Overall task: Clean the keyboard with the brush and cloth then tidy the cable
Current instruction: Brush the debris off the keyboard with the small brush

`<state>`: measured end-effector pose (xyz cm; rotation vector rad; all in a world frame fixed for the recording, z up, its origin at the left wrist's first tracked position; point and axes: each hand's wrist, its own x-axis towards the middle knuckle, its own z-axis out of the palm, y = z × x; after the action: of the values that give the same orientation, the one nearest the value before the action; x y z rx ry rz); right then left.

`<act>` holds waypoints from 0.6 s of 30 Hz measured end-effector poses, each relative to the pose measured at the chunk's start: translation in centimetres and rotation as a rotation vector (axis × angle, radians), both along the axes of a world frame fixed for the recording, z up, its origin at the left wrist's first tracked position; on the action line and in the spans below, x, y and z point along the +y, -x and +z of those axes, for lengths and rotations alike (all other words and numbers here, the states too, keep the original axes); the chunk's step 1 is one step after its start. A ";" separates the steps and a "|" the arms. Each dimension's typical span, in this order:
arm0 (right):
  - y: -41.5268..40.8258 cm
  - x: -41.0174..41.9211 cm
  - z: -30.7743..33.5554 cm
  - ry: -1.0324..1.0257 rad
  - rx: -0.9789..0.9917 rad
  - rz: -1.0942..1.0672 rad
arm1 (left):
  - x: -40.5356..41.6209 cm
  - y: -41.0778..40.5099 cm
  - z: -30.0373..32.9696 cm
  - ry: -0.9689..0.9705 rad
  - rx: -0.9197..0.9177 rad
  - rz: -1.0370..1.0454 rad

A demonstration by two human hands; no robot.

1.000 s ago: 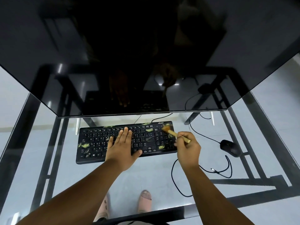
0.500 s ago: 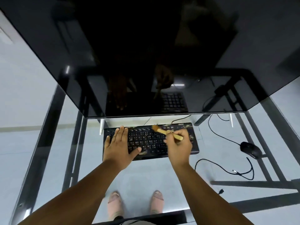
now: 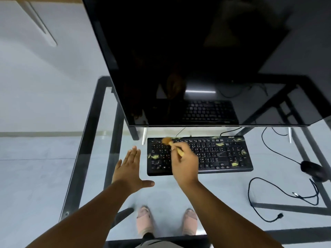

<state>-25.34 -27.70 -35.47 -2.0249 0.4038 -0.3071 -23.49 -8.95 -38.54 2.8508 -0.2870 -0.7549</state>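
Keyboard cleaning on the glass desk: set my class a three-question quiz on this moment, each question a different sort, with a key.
1. True or false: the left hand rests on the keyboard.
2. Which does the right hand hold? A) cloth B) brush C) mouse
3. Fill in: the brush head is over the keyboard's far ____ corner.

Key
1. False: it is flat and open over the glass desk, left of the keyboard.
2. B
3. left
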 end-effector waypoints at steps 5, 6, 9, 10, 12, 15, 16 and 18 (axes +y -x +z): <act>0.4 -1.1 -0.4 -0.064 0.041 0.085 | -1.3 -0.8 0.3 0.017 -0.011 -0.001; 0.6 -1.1 -0.4 -0.008 0.035 0.051 | -1.2 -0.8 0.3 0.010 -0.010 -0.004; 0.8 -2.1 -0.4 -0.059 -0.001 -0.120 | -1.5 -0.7 0.3 0.006 -0.034 -0.010; 1.1 -2.3 -0.3 -0.102 0.001 -0.104 | -1.7 -0.6 0.3 0.015 -0.045 -0.016; 1.3 -2.4 -0.4 -0.141 0.032 -0.014 | -1.8 -0.5 0.2 0.018 -0.058 -0.014; 1.7 -3.0 -0.5 -0.046 0.033 -0.112 | -1.7 -0.6 0.1 0.018 -0.063 -0.002; 2.0 -3.2 -0.3 -0.051 0.028 -0.161 | -1.8 -0.5 0.0 0.021 -0.068 -0.002; 2.3 -3.3 0.1 -0.136 0.020 -0.116 | -1.9 -0.2 0.1 0.020 -0.077 -0.009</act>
<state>-27.66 -30.97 -35.42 -1.8760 0.5419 -0.3227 -23.33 -10.85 -38.48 2.8659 -0.3166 -0.6413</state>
